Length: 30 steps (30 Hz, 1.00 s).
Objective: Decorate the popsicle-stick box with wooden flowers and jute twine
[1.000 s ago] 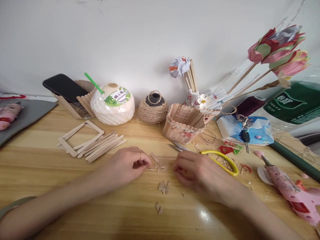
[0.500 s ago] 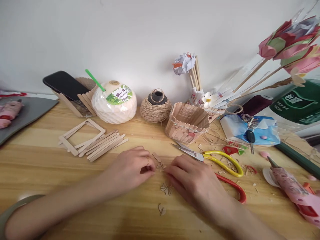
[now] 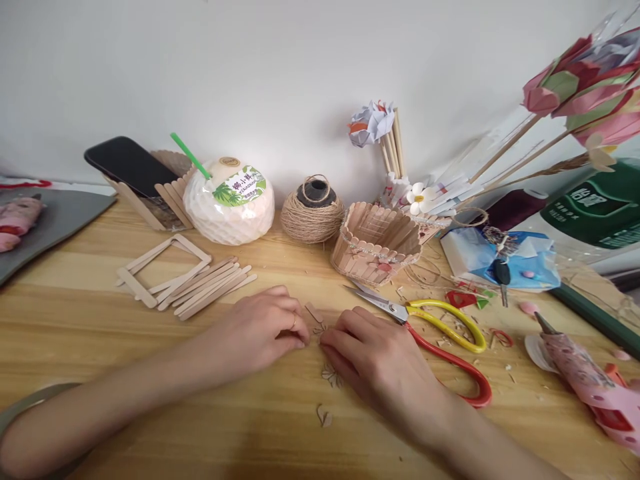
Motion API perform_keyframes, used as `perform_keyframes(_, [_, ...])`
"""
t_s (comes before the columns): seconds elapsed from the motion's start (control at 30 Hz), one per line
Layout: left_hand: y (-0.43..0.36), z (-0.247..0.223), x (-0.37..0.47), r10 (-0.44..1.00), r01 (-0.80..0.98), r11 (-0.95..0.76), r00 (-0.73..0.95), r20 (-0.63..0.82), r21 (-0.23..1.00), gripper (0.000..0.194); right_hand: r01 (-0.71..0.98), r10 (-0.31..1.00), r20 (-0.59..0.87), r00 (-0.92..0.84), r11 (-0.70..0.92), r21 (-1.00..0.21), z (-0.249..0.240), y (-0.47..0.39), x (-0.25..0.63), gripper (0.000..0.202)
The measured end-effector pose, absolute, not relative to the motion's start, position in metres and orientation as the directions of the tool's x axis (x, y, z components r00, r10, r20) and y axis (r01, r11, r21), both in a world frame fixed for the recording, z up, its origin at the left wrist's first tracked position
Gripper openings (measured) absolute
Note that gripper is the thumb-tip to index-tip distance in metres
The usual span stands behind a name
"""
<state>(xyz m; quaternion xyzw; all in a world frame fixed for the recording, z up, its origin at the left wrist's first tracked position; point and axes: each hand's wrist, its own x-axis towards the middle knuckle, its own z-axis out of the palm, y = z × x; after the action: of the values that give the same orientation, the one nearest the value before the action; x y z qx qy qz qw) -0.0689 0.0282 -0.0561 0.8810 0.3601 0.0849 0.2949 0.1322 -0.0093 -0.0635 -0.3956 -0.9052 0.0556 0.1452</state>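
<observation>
Thin wooden petal pieces (image 3: 331, 375) lie on the wooden table between my two hands, grouped like a small flower. Above them is another petal group (image 3: 319, 329), partly covered by my right hand (image 3: 367, 347), whose fingertips are pressed together on it. My left hand (image 3: 273, 327) is curled just left of this group; whatever its fingertips hold, if anything, is hidden. A short stick piece (image 3: 314, 312) lies above the group. Two loose petals (image 3: 324, 416) rest nearer the front edge. Scissors (image 3: 395, 311) with yellow and red handles lie right of my right hand.
Craft sticks (image 3: 213, 291) and a stick frame (image 3: 135, 288) lie at left. Behind stand a wrapped coconut (image 3: 233, 207), twine (image 3: 313, 217) and a stick basket (image 3: 375, 250). A pink glue gun (image 3: 595, 380) lies at right, a phone (image 3: 127, 167) at back left.
My right hand has shifted slightly left, onto the upper petal group, uncovering more of the red scissor handle. My left hand has moved slightly up and left.
</observation>
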Motion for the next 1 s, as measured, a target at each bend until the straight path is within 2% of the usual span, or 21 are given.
perform_keyframes(0.1, [0.0318,-0.0575,-0.0725,0.686,0.548,-0.539,0.726,-0.044,0.64,0.015,0.694,0.733,0.22,-0.644,0.681,-0.236,-0.0628,-0.0094,0.1324,0.022])
perform_keyframes(0.27, [0.038,-0.0564,-0.0765,0.662,0.54,-0.478,0.739,-0.12,0.692,0.01,0.689,0.724,0.197,-0.661,0.69,-0.223,-0.063,-0.01,0.1329,0.018])
perform_keyframes(0.43, [0.037,-0.0568,-0.0736,0.669,0.539,-0.522,0.74,-0.074,0.661,0.01,0.67,0.702,0.166,-0.693,0.711,-0.214,-0.06,-0.0107,0.1328,0.017])
perform_keyframes(0.73, [0.0296,-0.0593,-0.0711,0.637,0.566,-0.664,0.771,-0.027,0.489,0.013,0.645,0.72,0.205,-0.663,0.688,-0.331,-0.0572,-0.0096,0.1331,0.022])
perform_keyframes(1.0, [0.0299,-0.0576,-0.0705,0.617,0.56,-0.685,0.786,-0.038,0.467,0.014,0.653,0.729,0.26,-0.633,0.683,-0.326,-0.0591,-0.0092,0.1352,0.025])
